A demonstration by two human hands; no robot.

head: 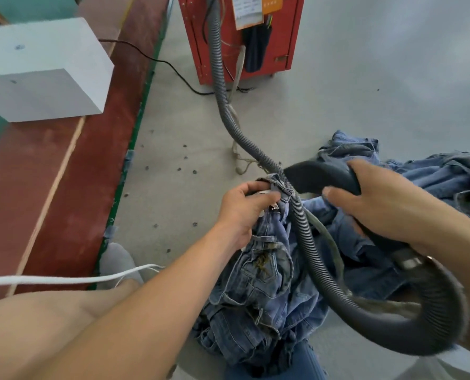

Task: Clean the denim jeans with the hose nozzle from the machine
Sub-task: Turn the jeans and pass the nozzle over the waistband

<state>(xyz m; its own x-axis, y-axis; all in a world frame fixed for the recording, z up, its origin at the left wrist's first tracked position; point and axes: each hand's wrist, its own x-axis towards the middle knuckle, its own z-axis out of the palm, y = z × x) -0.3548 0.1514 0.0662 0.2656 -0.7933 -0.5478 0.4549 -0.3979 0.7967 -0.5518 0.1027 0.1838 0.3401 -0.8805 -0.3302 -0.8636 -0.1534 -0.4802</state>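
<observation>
While my left hand (245, 209) pinches one jeans (266, 270) waistband, my right hand (379, 204) grips one nozzle (318, 175); bare floor (173, 138) lies leftward.

grey floor (338, 105) bears jeans pile (434, 174).

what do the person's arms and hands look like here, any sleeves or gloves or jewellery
Both forearms are bare, with no sleeves in view. The left hand and right hand wear no gloves, and no rings show. No watch or band shows at either wrist.
</observation>
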